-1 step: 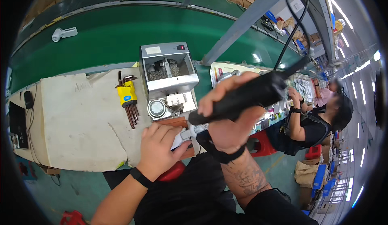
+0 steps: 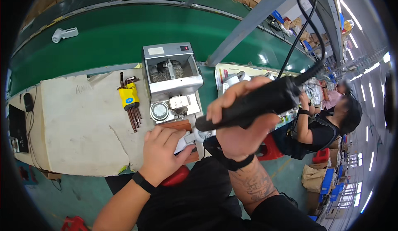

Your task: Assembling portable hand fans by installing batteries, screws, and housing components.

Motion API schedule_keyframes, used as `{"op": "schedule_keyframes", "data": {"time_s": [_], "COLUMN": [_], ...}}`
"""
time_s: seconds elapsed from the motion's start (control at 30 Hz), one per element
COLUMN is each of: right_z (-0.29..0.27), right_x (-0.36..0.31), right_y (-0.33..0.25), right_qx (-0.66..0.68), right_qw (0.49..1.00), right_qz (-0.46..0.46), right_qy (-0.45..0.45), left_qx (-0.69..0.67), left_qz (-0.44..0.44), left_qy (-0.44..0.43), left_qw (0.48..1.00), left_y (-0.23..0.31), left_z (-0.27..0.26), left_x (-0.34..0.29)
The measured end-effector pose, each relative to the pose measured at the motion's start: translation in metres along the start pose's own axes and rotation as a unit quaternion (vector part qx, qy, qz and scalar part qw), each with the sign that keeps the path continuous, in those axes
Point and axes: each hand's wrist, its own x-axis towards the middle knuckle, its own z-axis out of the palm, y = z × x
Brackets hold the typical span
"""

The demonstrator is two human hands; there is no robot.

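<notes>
My left hand (image 2: 163,150) is closed around the handle of a small white handheld fan (image 2: 204,134), whose round grille faces up. It rests over a reddish-brown block (image 2: 178,125) at the bench's front edge. My right hand (image 2: 237,140) is wrapped round a black corded electric screwdriver (image 2: 255,106), tilted over the fan's head. The screwdriver's near end covers part of the grille, and its bit is not visible. Just beyond stands a grey screw feeder (image 2: 176,85) with loose screws in its tray. Left of the feeder lies a hex key set (image 2: 129,98) in a yellow holder.
A green conveyor belt (image 2: 107,31) runs behind the bench, carrying another white fan (image 2: 64,34). A grey metal post (image 2: 244,27) rises behind the feeder, and the screwdriver's black cord (image 2: 321,44) hangs at right. A co-worker (image 2: 327,127) sits at right, beside more white parts (image 2: 236,78).
The screwdriver and my right hand have shifted slightly right, and the cord has swung right. The fan's grille shows more clearly. My left hand keeps its hold.
</notes>
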Motion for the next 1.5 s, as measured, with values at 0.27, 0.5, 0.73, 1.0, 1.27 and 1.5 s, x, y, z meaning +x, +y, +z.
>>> {"op": "schedule_keyframes", "data": {"time_s": [0.27, 0.5, 0.73, 1.0, 1.27, 1.5], "right_z": [0.003, -0.011, -0.016, -0.012, 0.016, 0.022], "right_x": [-0.016, -0.024, -0.032, -0.036, 0.0, 0.01], "right_y": [0.002, 0.018, 0.03, 0.032, 0.02, 0.046], "right_qx": [0.001, -0.031, -0.09, -0.001, 0.066, -0.083], "right_qw": [0.997, 0.999, 0.995, 1.0, 0.997, 0.996], "right_qz": [0.024, 0.038, -0.019, 0.003, -0.026, -0.044], "right_qy": [0.068, 0.022, -0.027, 0.021, 0.022, 0.009], "left_qx": [0.017, 0.021, 0.027, 0.024, 0.014, 0.011], "left_qz": [-0.003, -0.005, -0.001, 0.0, 0.007, 0.002], "left_qy": [-0.027, -0.041, -0.055, -0.05, -0.025, -0.02], "left_qw": [0.999, 0.999, 0.998, 0.998, 1.0, 1.0], "left_y": [0.0, 0.001, 0.0, 0.001, 0.001, 0.001], "left_z": [0.003, 0.004, 0.003, 0.005, 0.004, 0.001], "left_x": [0.002, 0.004, 0.008, 0.008, 0.002, 0.0]}}
